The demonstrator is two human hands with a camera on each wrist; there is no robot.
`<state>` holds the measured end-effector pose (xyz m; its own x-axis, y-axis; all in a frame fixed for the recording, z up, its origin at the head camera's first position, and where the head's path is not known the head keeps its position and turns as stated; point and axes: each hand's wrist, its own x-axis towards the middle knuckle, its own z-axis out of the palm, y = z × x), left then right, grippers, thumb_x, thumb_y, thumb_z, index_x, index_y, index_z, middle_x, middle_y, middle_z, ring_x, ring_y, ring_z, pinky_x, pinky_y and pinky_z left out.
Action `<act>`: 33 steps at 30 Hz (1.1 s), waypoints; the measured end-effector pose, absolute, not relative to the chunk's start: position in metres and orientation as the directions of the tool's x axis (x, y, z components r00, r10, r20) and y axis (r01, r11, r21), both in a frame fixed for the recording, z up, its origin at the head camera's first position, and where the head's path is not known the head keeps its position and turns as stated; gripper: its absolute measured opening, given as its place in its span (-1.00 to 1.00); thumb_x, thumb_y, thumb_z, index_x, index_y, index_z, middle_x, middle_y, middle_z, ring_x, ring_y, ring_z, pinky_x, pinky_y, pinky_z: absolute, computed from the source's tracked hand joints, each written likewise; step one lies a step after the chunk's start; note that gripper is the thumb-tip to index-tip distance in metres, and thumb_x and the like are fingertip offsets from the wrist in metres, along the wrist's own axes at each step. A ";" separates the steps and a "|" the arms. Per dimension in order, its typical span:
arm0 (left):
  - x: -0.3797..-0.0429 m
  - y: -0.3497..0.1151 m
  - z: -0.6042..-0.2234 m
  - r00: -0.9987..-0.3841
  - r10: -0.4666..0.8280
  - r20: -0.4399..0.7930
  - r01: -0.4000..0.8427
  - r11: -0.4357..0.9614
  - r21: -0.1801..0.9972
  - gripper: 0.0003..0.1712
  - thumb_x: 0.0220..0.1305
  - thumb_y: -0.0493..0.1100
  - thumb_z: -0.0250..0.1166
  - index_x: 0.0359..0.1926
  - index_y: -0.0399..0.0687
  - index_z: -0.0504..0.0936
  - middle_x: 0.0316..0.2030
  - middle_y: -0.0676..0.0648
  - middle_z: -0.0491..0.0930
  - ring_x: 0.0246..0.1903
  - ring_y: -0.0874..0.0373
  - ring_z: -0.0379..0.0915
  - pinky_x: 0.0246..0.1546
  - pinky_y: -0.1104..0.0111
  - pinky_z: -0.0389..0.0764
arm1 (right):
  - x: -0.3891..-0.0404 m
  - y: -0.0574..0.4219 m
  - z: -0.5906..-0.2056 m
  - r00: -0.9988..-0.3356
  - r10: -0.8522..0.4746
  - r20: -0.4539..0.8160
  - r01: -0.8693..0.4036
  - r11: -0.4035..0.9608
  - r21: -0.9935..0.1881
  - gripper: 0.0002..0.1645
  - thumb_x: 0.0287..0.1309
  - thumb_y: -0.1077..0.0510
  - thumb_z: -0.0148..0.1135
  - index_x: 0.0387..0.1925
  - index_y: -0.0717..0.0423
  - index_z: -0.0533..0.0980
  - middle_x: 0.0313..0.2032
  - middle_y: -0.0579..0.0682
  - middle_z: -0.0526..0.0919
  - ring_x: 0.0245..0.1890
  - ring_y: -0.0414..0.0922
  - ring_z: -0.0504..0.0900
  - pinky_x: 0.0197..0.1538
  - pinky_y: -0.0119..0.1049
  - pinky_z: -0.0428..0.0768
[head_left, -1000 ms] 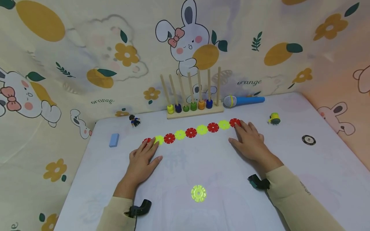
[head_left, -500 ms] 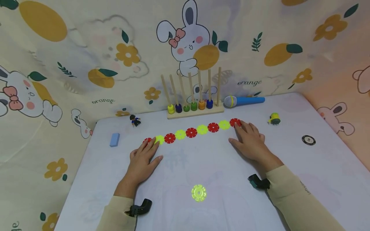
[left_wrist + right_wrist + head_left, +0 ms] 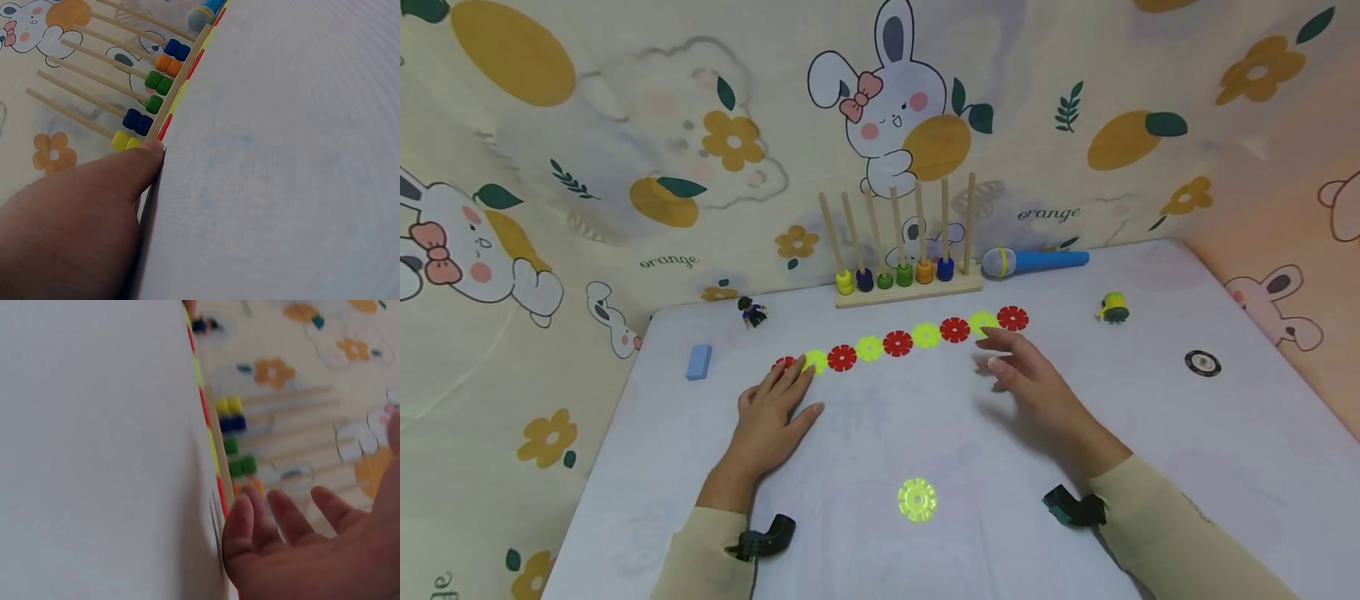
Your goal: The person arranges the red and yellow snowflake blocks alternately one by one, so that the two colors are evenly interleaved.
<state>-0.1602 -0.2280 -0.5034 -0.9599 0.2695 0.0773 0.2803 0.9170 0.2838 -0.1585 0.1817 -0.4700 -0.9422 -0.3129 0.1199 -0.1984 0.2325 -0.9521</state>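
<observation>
A row of flat notched plastic discs, red and yellow-green by turns, runs across the table in the head view. My left hand [image 3: 771, 427] lies flat, fingertips on the leftmost red disc [image 3: 783, 364] and the yellow-green disc [image 3: 816, 362] beside it. Near the row's other end, my right hand [image 3: 1041, 392] hovers with loosely bent fingers, holding nothing. Its fingertips overlap the lower edge of a yellow-green disc [image 3: 982, 322], left of the rightmost red disc [image 3: 1013, 318]. Closer to me lies a single yellow-green disc [image 3: 917, 500].
Behind the row stands a wooden peg rack [image 3: 910, 296] with coloured beads, and a blue toy microphone [image 3: 1045, 262] beside it. At left are a blue block [image 3: 698, 362] and a small figure [image 3: 751, 312]. A yellow-green toy [image 3: 1114, 307] and a black round chip [image 3: 1202, 363] lie right.
My right hand has lifted off the rightmost red disc and shifted slightly left and toward me, uncovering that disc. The left hand has stayed in place.
</observation>
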 end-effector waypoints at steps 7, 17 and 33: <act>-0.160 -0.227 -0.503 -0.959 0.270 0.084 0.283 0.917 0.281 -0.19 0.25 0.40 0.05 0.46 0.31 0.15 0.46 0.18 -0.06 0.44 0.02 -0.30 0.18 -0.13 -0.06 | -0.136 0.160 -0.468 -0.771 -0.626 0.117 -0.158 0.011 -0.987 -0.35 0.40 -0.01 -0.16 0.46 -0.07 0.02 0.27 0.27 0.26 0.16 0.28 0.36 0.06 0.14 0.41; -0.160 -0.227 -0.503 -0.960 0.268 0.084 0.281 0.917 0.283 -0.19 0.25 0.40 0.04 0.46 0.30 0.16 0.46 0.18 -0.06 0.44 0.02 -0.30 0.18 -0.14 -0.06 | -0.107 0.131 -0.472 -0.671 -0.736 -0.091 -0.197 0.295 -0.935 0.03 0.02 -0.12 0.41 0.44 -0.30 0.06 0.28 -0.16 0.34 0.24 -0.14 0.29 0.22 -0.03 0.32; -0.160 -0.228 -0.504 -0.961 0.264 0.085 0.277 0.918 0.284 -0.19 0.25 0.41 0.03 0.45 0.29 0.17 0.46 0.18 -0.06 0.44 0.02 -0.30 0.19 -0.13 -0.08 | -0.094 0.118 -0.474 -0.735 -0.674 -0.073 -0.353 0.473 -0.807 -0.64 0.07 0.08 0.41 -0.14 -0.32 0.47 -0.14 -0.34 0.50 -0.06 -0.24 0.42 0.02 -0.24 0.45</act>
